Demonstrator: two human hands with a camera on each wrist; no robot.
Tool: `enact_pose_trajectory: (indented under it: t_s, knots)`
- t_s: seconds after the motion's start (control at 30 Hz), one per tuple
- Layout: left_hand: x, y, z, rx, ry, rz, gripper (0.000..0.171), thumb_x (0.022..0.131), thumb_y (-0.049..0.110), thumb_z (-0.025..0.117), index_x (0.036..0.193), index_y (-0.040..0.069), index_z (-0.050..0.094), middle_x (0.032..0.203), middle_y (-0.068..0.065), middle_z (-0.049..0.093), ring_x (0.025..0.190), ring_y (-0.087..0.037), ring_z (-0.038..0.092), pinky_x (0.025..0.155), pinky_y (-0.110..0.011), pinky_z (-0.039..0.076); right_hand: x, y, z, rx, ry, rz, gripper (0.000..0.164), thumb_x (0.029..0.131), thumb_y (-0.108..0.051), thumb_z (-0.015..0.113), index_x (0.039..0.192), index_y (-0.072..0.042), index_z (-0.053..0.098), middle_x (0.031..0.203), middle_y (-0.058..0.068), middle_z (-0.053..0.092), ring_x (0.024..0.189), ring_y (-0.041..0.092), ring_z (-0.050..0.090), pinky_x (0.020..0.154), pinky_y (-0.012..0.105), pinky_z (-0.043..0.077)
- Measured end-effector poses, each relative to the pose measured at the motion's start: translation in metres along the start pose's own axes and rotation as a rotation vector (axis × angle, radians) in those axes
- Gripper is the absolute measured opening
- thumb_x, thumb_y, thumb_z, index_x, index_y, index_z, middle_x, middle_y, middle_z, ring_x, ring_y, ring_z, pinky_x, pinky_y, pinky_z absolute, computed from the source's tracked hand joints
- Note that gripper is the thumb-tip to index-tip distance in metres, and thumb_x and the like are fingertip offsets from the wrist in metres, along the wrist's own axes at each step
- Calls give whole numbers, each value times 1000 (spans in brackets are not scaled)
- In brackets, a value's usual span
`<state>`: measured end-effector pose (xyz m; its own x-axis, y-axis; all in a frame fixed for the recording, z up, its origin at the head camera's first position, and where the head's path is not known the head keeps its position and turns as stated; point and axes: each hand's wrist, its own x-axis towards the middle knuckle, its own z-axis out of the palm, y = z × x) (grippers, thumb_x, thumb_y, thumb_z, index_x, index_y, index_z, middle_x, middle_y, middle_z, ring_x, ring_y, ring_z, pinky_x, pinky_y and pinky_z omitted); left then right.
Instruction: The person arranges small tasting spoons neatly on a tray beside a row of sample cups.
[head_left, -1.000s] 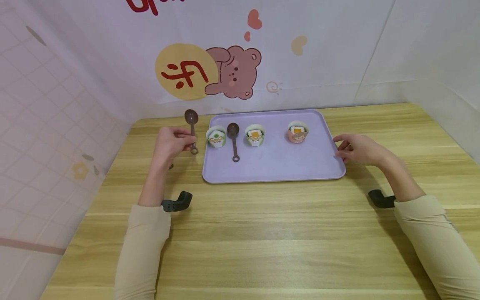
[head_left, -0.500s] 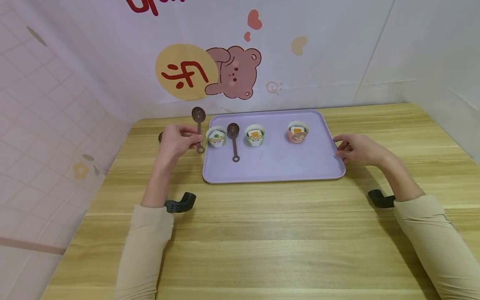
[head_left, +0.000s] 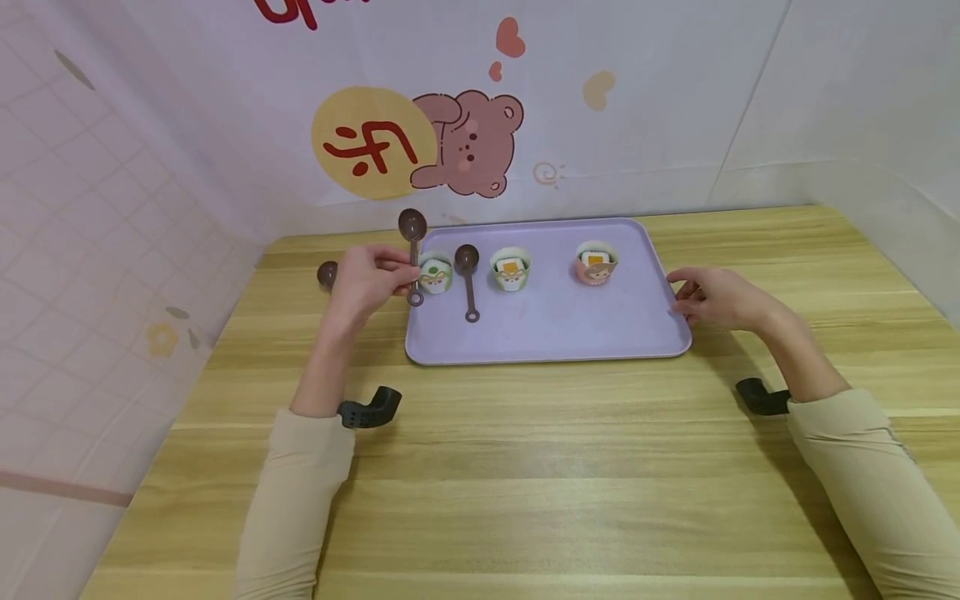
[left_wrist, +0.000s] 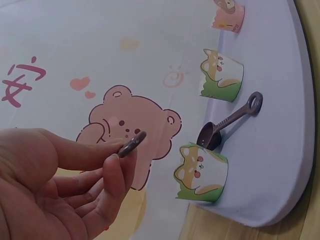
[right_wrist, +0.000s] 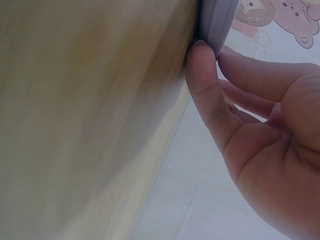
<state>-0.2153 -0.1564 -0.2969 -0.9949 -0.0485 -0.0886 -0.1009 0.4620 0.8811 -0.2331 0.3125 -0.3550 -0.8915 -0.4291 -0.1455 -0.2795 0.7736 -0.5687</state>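
Pinching a brown spoon (head_left: 412,224) by the handle, the left hand (head_left: 370,280) has its grip closed up snug, thumb and fingertips meeting on it, scoop end pointing at the wall. What's new: half a second ago that spoon hung just outside the tray (head_left: 555,325). Now it's shifted right and hovers over the left rim, right by the first green cup (head_left: 436,284). So I'd call it: the carry has reached the tray, but nothing's been let go.

The right hand (head_left: 718,297) hasn't really budged, its grip nipped in on the tray's right edge.

OK, counting outward. Three spoons: the held one, a tray spoon (head_left: 469,287) lying between the two green cups, and a third spoon (head_left: 326,275) on the wooden surface (head_left: 517,467), peeking out behind the left hand. Only its scoop shows, so I'm assuming it matches the others. Three paper cups, all on the tray: first green cup, second green cup (head_left: 510,283), then a pink cup (head_left: 590,277) further right. Looks like one little block each: one green dot, two orange squares. Just the one tray.
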Motion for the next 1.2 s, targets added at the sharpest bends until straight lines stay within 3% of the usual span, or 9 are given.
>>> enact_pose_trajectory:
  t_s: [0.2, 0.5, 1.2]
  knots:
    - [-1, 4, 5, 8, 10, 3, 28, 94, 10, 72, 116, -7, 66, 103, -19, 67, 82, -26, 67, 65, -19, 56, 0, 0, 0, 7, -2, 6, 43, 96, 6, 62, 132, 21, 44, 95, 24, 67, 78, 31, 70, 68, 39, 60]
    - [-2, 9, 12, 3, -17, 28, 26, 94, 8, 72, 114, -8, 65, 102, -19, 67, 71, -14, 64, 66, -19, 56, 0, 1, 0, 18, -7, 10, 43, 95, 6, 62, 132, 21, 44, 95, 24, 67, 79, 32, 70, 69, 39, 60]
    - [-6, 18, 25, -56, -37, 65, 24, 93, 6, 73, 111, -8, 65, 97, -17, 68, 67, -12, 64, 64, -21, 57, 1, 1, 1, -1, 5, -8, 42, 95, 7, 62, 131, 22, 45, 93, 24, 67, 76, 30, 70, 67, 38, 60]
